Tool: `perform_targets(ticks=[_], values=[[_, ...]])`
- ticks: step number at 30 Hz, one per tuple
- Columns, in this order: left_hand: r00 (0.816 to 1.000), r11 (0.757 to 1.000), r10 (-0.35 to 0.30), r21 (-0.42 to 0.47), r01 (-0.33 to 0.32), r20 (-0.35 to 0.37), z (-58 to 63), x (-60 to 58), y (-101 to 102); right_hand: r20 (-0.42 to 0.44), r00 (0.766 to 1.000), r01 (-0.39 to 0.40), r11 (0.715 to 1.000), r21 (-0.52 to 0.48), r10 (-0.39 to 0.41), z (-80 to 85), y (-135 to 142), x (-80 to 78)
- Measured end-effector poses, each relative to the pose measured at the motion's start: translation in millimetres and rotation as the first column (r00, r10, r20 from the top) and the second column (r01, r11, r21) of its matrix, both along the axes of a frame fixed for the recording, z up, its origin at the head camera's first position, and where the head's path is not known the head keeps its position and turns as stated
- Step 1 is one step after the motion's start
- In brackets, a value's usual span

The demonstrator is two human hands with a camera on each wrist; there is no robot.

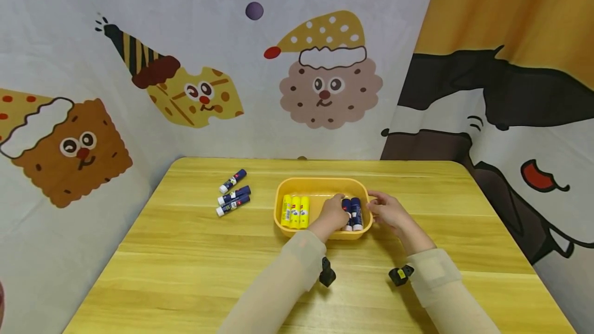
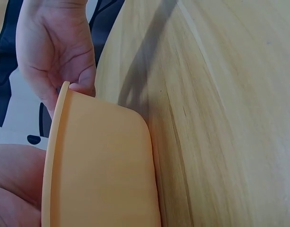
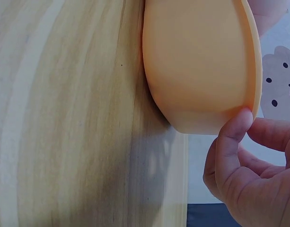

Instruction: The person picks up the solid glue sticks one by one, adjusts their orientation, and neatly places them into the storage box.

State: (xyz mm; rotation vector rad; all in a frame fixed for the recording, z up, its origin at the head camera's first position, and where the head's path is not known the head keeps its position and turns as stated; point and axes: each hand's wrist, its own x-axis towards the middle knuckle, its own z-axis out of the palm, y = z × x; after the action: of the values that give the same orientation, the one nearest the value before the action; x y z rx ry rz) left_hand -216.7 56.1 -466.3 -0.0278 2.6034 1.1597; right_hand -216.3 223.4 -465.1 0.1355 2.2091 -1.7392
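Note:
A yellow-orange plastic tray (image 1: 297, 181) stands on the table. In it, three yellow glue sticks (image 1: 295, 212) lie side by side at the left, and dark blue glue sticks with white ends (image 1: 356, 214) lie at the right. My left hand (image 1: 332, 214) reaches over the front rim, its fingers down beside the blue sticks and partly covering one; I cannot tell whether it holds a stick. At the tray's right end, my right hand (image 1: 387, 213) pinches the rim between thumb and finger, as the right wrist view shows close up. The left wrist view has the tray's outer wall (image 2: 102, 161) hiding the left fingertips.
Left of the tray, three more blue glue sticks (image 1: 233, 181) lie slanted on the wooden table (image 1: 195, 272), two of them close together. Behind the table hangs a cloth with cartoon prints (image 1: 330, 92). Each wrist wears a small black camera (image 1: 327, 272).

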Motion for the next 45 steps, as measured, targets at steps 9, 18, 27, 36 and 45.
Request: perform_targets(ticks=[9, 18, 27, 36, 45], values=[[1.000, 0.998, -0.013, -0.063, 0.013, 0.003, 4.0, 1.8, -6, 0.009, 1.000, 0.006, 1.000, 0.012, -0.006, 1.4, 0, -0.2], [0.992, 0.986, -0.090, -0.149, 0.077, -0.083, 11.0, -1.5, -21, 0.019, 1.000, 0.012, 1.000, 0.022, -0.012, 1.0, -1, -0.9], [0.943, 0.938, -0.242, -0.305, 0.167, -0.229, 30.9, -0.1, -55, 0.020, 1.000, 0.014, 1.000, 0.025, -0.015, 2.1, -1, 0.0], [0.940, 0.979, -0.163, -0.164, 0.117, -0.301, 44.8, -5.9, -114, 0.023, 1.000, 0.013, 1.000, 0.019, -0.013, 1.4, -2, -0.2], [0.916, 0.979, -0.029, -0.198, -0.055, -0.400, 37.4, -27.6, -184, -0.011, 1.000, -0.009, 1.000, 0.012, 0.009, -1.1, 1, 0.8]])
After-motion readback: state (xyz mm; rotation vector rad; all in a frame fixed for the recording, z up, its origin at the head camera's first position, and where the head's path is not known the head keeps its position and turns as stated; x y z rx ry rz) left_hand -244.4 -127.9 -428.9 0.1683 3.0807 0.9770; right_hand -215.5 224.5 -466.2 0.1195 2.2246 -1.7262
